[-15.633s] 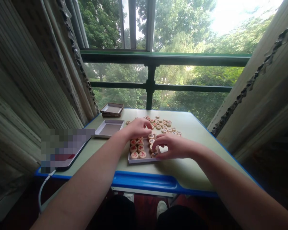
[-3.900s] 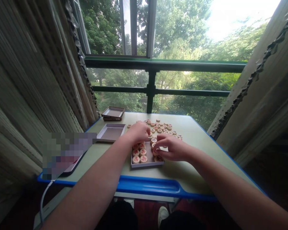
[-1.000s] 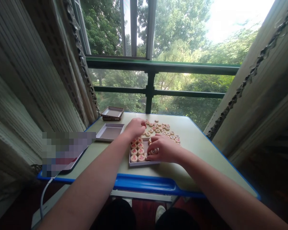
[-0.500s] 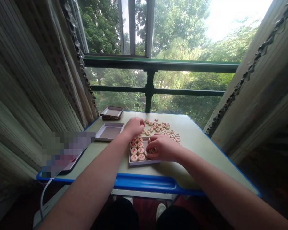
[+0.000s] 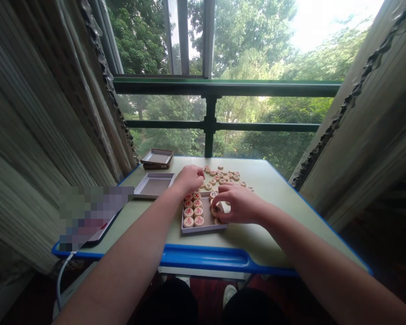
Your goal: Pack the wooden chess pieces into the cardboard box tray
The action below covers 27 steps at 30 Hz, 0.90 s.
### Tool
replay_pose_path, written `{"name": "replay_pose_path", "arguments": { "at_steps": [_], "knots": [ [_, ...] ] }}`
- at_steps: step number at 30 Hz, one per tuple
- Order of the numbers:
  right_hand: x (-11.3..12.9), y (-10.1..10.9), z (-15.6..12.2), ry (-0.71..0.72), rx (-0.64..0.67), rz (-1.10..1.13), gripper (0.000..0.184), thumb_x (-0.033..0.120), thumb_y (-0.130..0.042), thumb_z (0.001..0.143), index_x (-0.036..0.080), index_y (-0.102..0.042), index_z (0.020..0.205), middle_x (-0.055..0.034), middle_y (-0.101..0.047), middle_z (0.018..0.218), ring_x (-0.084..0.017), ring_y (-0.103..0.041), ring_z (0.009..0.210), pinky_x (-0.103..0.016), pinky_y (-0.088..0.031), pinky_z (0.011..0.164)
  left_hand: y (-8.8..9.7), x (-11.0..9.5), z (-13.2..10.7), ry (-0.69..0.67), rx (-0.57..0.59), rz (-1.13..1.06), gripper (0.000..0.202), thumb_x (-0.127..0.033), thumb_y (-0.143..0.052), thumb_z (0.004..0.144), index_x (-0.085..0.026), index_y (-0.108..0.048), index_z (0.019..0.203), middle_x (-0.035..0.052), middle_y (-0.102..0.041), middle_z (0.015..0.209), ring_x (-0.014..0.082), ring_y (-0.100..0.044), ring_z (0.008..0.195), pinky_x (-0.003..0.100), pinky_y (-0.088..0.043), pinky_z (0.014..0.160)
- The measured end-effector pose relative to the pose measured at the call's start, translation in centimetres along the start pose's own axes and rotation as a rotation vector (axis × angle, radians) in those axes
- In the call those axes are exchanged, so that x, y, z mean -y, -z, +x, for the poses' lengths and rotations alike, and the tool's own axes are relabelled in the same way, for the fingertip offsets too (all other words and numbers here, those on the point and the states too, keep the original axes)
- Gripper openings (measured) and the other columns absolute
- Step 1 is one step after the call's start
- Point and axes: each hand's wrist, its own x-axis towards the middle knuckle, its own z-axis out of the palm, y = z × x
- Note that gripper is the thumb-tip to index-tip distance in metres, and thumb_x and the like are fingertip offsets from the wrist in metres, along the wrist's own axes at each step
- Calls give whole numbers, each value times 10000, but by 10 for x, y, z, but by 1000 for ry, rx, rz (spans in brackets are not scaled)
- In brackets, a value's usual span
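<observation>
A shallow white-edged box (image 5: 205, 229) lies on the table in front of me. Two columns of round Chinese chess pieces (image 5: 198, 212) with red characters fill its left part. Along its right side stand a few more pieces, partly hidden by my right hand (image 5: 240, 204). The thumb and fingers of that hand close around a dark-lettered Chinese chess piece (image 5: 216, 210) there. My left hand (image 5: 190, 178) is by the far left corner of the box, its fingers curled together; what they hold, if anything, is hidden.
Loose chess pieces (image 5: 223, 176) spread behind the box. An open tray (image 5: 154, 185) lies to the left, with stacked brown-rimmed trays (image 5: 156, 157) behind it. A blurred-out device (image 5: 103, 216) with a cable rests at the table's left. The blue trough (image 5: 206, 257) edges the table's front.
My right hand has shifted slightly right, along with the pieces at its fingers, which now sit by the box's right wall. The left hand has stayed nearly still.
</observation>
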Motion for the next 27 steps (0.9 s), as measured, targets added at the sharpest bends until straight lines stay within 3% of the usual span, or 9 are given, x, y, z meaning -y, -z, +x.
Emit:
{"name": "replay_pose_path", "arguments": {
  "at_steps": [13, 20, 27],
  "knots": [
    [2, 2, -2, -44, 9, 5, 216, 247, -665, 646, 215, -700, 857, -30, -522, 789, -145, -474, 712, -261, -371, 641, 0, 1, 0, -15, 39, 30, 225, -172, -461, 656, -178, -680, 708, 47, -668, 801, 182, -595, 797, 260, -468, 752],
    [2, 0, 0, 1, 14, 12, 132, 236, -631, 710, 226, -710, 816, -24, -509, 756, -138, -469, 707, -250, -351, 625, 3, -3, -2, -28, 18, 20, 218, -186, -468, 661, -174, -679, 712, 49, -658, 799, 174, -587, 755, 259, -464, 704],
    [0, 1, 0, 23, 5, 27, 140, 199, -637, 678, 199, -709, 798, -24, -512, 755, -135, -466, 698, -252, -358, 638, 4, -3, -3, -36, 13, 49, 216, -185, -472, 664, -177, -682, 713, 46, -653, 794, 173, -582, 760, 263, -461, 713]
  ]
}}
